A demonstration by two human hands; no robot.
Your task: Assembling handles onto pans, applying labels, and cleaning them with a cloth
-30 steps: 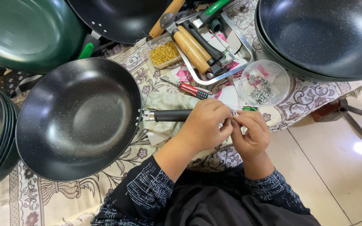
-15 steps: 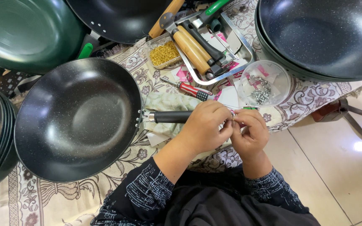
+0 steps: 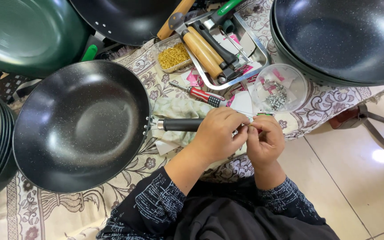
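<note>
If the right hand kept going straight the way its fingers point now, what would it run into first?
The right hand points left toward the left hand, and their fingertips already meet at the end of the black pan handle. So it would meet the left hand's fingers first, though depth is hard to judge from above.

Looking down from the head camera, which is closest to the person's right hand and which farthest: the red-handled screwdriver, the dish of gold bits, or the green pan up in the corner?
From the right hand:
1. Red-handled screwdriver, just above the hands on the cloth.
2. Dish of gold bits, farther up, beside the metal tray.
3. Green pan, far off in the top left corner.
</note>
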